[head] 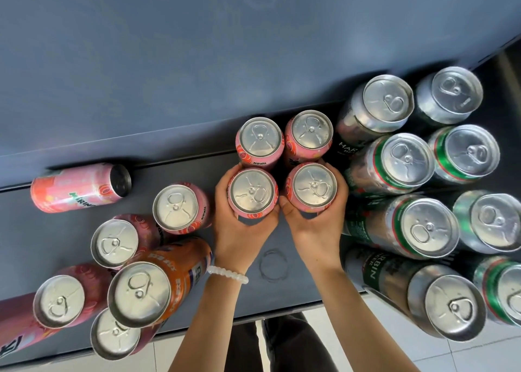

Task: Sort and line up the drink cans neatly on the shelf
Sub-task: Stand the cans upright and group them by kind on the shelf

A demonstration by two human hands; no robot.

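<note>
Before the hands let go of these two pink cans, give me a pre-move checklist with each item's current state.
1. Left hand grips its pink can: ok.
2. Right hand grips its pink can: ok.
3. Both held cans upright: ok.
4. Held pair lined up in front of the two back pink cans: ok.
5. All pink cans standing: not ok, one lies on its side at left.
6. Orange can sorted apart from pink ones: not ok, it stands among them.

Bright even light, sharp focus, wide-angle edge distortion.
</note>
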